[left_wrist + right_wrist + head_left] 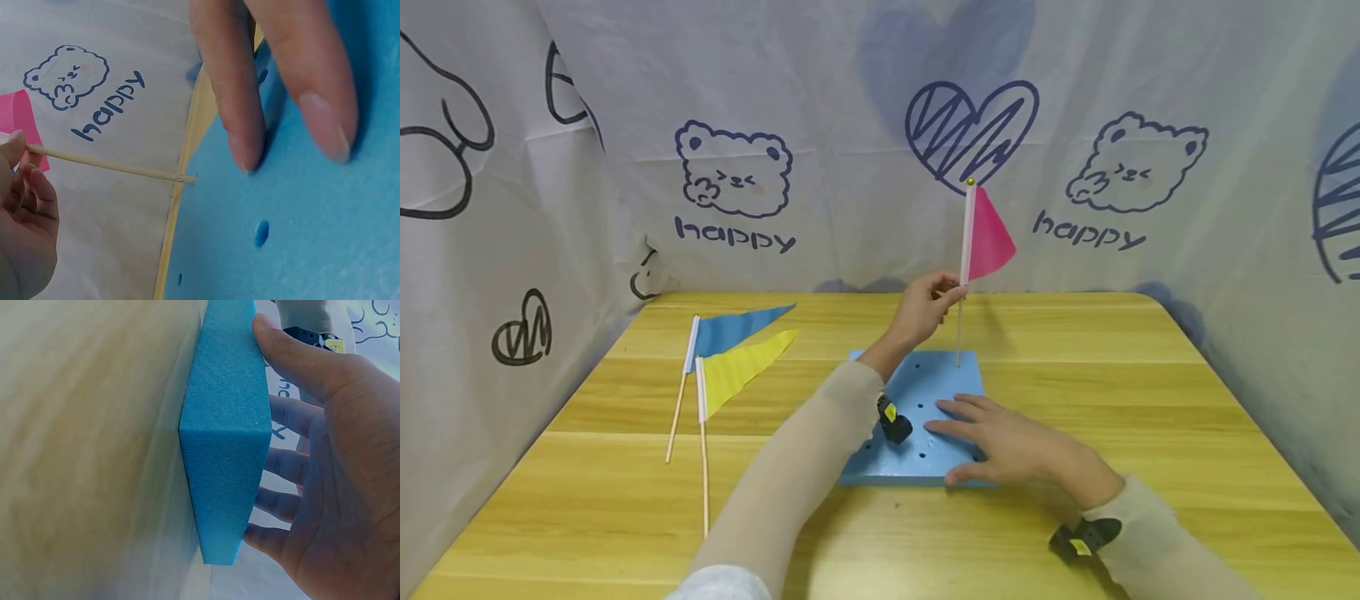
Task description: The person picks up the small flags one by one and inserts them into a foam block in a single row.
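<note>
My left hand point(925, 310) pinches the stick of a pink pennant flag point(990, 237) just below its white sleeve. The flag stands nearly upright, a small gold ball on top. Its lower stick end meets the far right corner of a blue foam board point(942, 381) with several holes. In the left wrist view the stick point(112, 165) reaches the board's surface; how deep it sits, I cannot tell. My right hand point(1018, 437) rests spread on the board's near right part, fingers on top. In the right wrist view its thumb lies along the foam block's point(228, 375) upper edge.
On the left of the wooden table point(625, 517) lie a blue pennant flag point(730, 331) and a yellow pennant flag point(741, 377), both on wooden sticks. A white printed cloth point(850, 192) hangs behind the table and along its sides.
</note>
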`<state>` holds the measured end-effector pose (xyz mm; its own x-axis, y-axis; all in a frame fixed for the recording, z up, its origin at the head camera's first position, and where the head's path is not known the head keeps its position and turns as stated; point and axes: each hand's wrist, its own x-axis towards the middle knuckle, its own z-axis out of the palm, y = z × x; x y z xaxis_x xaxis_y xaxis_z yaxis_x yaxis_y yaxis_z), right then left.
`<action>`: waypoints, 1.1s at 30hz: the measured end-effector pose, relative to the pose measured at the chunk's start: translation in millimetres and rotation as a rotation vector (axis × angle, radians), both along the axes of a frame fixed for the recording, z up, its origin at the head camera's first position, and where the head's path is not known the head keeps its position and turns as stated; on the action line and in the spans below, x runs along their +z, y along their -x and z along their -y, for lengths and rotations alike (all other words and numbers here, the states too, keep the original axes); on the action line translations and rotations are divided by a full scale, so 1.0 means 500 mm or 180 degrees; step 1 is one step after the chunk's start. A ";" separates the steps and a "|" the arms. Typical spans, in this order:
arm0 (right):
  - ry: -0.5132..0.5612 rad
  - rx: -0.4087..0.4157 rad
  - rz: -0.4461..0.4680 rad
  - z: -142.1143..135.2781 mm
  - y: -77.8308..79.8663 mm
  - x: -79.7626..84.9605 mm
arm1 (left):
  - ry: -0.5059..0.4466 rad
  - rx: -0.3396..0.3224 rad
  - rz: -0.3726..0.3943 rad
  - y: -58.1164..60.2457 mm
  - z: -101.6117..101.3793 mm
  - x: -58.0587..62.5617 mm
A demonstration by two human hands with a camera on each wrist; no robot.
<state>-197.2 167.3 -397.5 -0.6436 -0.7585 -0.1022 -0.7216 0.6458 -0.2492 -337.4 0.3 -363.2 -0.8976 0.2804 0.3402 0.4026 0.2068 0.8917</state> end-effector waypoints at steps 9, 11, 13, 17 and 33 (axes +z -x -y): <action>-0.0026 -0.0037 0.0043 0.003 -0.003 -0.001 | 0.0100 -0.0121 0.0046 0.003 0.024 0.005; -0.0041 -0.0065 0.0054 0.004 -0.003 -0.003 | 0.0125 -0.0145 0.0048 0.001 0.037 0.011; -0.0050 -0.0095 0.0063 0.005 -0.003 -0.004 | 0.0160 -0.0174 0.0031 -0.002 0.051 0.018; -0.0070 -0.0153 0.0060 0.004 -0.004 -0.003 | 0.0245 -0.0226 -0.0036 -0.013 0.085 0.031; -0.0057 -0.0170 0.0040 0.007 -0.003 0.000 | 0.0919 -0.0260 0.0005 -0.072 0.242 0.058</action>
